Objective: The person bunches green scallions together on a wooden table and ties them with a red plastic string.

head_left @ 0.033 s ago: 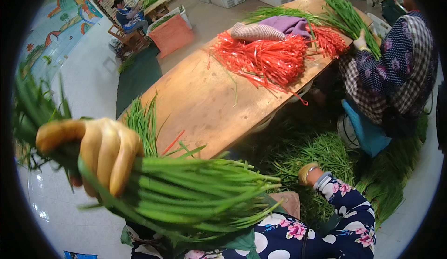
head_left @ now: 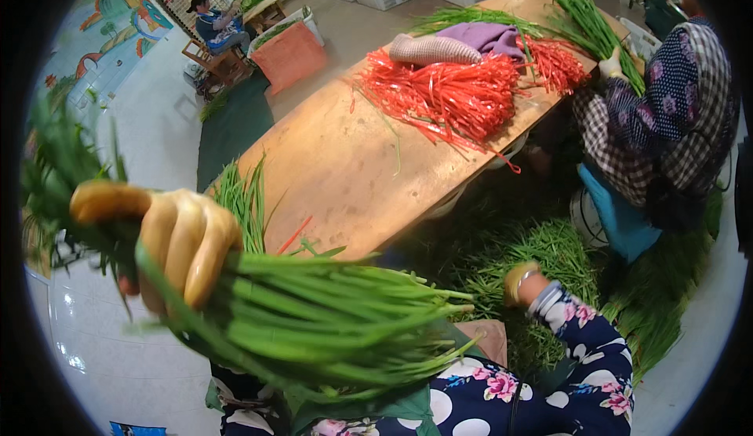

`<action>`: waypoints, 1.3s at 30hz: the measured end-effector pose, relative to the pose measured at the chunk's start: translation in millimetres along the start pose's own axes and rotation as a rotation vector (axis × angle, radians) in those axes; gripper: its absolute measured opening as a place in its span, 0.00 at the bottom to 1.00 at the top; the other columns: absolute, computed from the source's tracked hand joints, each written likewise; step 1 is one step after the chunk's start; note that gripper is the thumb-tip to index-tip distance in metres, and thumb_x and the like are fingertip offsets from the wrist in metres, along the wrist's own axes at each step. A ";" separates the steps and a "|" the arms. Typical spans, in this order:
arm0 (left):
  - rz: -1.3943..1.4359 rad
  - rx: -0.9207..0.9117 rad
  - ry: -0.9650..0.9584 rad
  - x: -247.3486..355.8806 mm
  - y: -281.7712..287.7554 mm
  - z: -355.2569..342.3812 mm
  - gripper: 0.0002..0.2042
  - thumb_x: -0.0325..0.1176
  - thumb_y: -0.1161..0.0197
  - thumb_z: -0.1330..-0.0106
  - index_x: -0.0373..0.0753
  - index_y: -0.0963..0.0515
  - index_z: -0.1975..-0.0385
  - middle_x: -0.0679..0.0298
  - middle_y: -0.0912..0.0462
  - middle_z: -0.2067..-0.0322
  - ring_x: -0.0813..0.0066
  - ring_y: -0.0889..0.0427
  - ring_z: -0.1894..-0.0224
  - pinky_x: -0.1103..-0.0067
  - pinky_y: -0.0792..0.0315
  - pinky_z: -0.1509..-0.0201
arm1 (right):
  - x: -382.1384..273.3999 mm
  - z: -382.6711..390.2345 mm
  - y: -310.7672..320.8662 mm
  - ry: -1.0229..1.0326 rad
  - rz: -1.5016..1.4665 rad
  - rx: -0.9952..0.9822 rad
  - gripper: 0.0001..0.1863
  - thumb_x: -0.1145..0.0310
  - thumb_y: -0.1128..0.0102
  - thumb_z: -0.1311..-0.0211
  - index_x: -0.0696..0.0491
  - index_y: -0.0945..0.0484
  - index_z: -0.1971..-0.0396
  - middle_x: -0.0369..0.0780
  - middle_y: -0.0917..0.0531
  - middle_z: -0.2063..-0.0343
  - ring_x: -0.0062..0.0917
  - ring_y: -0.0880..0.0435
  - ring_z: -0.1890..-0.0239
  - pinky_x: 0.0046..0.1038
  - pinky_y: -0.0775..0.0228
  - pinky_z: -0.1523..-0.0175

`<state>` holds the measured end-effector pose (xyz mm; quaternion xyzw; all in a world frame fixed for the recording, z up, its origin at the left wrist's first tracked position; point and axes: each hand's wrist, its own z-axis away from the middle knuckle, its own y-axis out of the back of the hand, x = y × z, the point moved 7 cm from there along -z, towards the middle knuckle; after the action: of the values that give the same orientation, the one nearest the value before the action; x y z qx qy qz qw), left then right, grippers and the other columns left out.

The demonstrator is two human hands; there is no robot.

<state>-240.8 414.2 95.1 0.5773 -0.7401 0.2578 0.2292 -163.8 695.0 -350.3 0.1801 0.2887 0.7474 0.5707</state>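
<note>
My left hand (head_left: 169, 240), in a yellow rubber glove, is closed around a thick bundle of long green stalks (head_left: 329, 318) held up close to the camera, cut ends pointing right. My right hand (head_left: 521, 283), also gloved, with a flowered dark sleeve, reaches down to a heap of the same green stalks (head_left: 549, 256) on the floor below the table edge. Whether it grips any stalks is hidden. A small bunch of stalks (head_left: 243, 197) lies on the near corner of the wooden table (head_left: 337, 161).
A pile of red plastic strips (head_left: 447, 99), a beige roll (head_left: 435, 49) and a purple cloth (head_left: 490, 36) lie on the table. A person in a checked shirt (head_left: 659, 122) handles greens (head_left: 584, 24) at right. Another person (head_left: 216, 24) sits far back beside an orange crate (head_left: 290, 56).
</note>
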 end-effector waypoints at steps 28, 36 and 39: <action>-0.352 1.899 0.241 -15.2 176.2 259.1 0.09 0.28 0.37 0.35 0.35 0.17 0.57 0.59 0.13 0.62 0.66 0.14 0.64 0.71 0.16 0.54 | -174.4 43.5 64.6 0.894 -2.050 -0.901 0.24 0.56 0.53 0.20 0.62 0.27 0.41 0.25 0.43 0.87 0.07 0.49 0.87 0.15 0.57 0.82; -0.922 1.631 0.291 -11.0 175.3 272.6 0.08 0.32 0.39 0.30 0.35 0.19 0.60 0.59 0.14 0.66 0.65 0.13 0.66 0.72 0.15 0.56 | -53.0 143.6 112.9 0.958 -1.857 0.117 0.12 0.71 0.49 0.29 0.63 0.20 0.66 0.47 0.15 0.69 0.25 0.20 0.74 0.25 0.28 0.66; -0.115 1.755 0.115 -29.0 186.1 274.5 0.13 0.29 0.33 0.35 0.29 0.21 0.54 0.55 0.13 0.62 0.64 0.13 0.61 0.71 0.16 0.54 | -70.9 162.2 173.3 1.003 -1.204 0.696 0.13 0.79 0.36 0.37 0.62 0.18 0.52 0.47 0.13 0.56 0.32 0.15 0.61 0.32 0.23 0.53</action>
<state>-426.6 295.5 -154.3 0.5675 -0.2323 0.7501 -0.2476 -176.4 632.3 -111.0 -0.1907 0.7664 0.1772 0.5873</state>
